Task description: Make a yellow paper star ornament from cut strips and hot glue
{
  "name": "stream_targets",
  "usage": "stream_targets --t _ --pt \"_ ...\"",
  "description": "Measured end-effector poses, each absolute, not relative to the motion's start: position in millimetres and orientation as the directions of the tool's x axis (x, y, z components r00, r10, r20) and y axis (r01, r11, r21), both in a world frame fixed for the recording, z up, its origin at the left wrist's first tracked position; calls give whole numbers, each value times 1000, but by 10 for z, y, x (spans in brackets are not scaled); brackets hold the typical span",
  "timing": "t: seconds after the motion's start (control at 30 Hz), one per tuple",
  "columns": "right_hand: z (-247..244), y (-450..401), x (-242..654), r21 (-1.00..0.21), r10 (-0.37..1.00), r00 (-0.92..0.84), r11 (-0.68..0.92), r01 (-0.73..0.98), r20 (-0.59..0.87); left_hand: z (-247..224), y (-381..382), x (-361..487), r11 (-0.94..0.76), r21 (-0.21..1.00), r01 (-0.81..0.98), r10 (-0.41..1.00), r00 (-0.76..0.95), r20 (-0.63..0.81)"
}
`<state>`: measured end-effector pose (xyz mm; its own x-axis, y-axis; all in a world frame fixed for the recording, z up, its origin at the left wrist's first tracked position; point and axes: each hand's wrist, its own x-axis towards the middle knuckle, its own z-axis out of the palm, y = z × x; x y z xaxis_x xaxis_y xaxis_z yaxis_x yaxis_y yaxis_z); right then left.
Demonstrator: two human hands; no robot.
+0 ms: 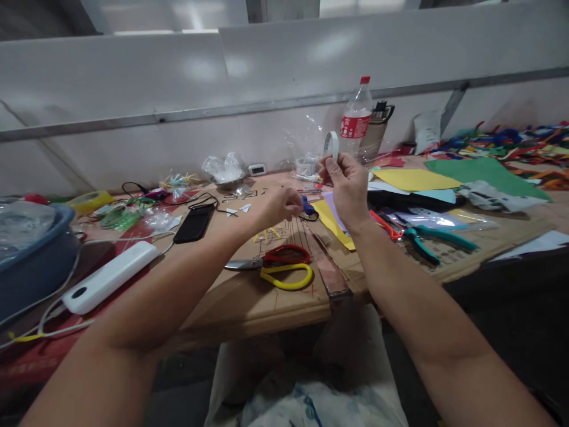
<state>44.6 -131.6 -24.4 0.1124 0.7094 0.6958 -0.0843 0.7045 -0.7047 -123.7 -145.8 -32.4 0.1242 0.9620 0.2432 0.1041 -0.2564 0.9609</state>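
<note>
My right hand [344,178] is raised over the table, thumb and fingers pinched on a thin white ring [331,144] that stands upright above the fingertips. To its left, my left hand [287,203] hovers with its fingers curled in; anything inside them is hidden. A small blue object [307,206] shows just beyond the left fingertips, and I cannot tell whether they touch it. Below the left hand lie scissors [287,276] with one red and one yellow handle. Yellow sticks [268,235] rest on the cardboard behind the scissors.
On the left are a black phone [194,223], a white power bank [113,277] with cables and a blue basin [33,255]. A plastic bottle [357,115] stands at the back. Teal-handled pliers [438,240], a yellow sheet [415,179] and a green sheet [486,176] lie right.
</note>
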Motion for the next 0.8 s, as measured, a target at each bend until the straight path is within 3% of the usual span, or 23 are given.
stream_targets --t 0.07,0.13,0.23,0.4,0.53,0.7,0.8 --pt "-266 -1320 420 -695 704 88 711 -109 705 -270 -1536 -1451 -300 942 152 947 165 275" --pt "-298 -1334 372 -700 708 55 705 -114 704 -277 -1603 -1661 -321 942 100 947 58 317" --pt "-357 -1374 261 -738 738 -34 671 -74 674 -363 -1669 -1916 -240 965 -103 969 -78 233" --pt "-477 -1425 66 -747 735 -201 664 19 648 -461 -1734 -2108 -176 916 -361 983 -121 141" --pt "-511 -1441 -70 -718 718 -256 687 113 647 -460 -1776 -2134 -236 917 -320 967 -168 191" --pt "-399 -1485 -341 -551 631 -409 776 308 659 -485 -1837 -2123 -224 938 -266 967 -178 180" --pt "-359 -1505 -519 -575 668 -469 741 347 578 -519 -1873 -2101 -270 934 -232 958 -160 237"
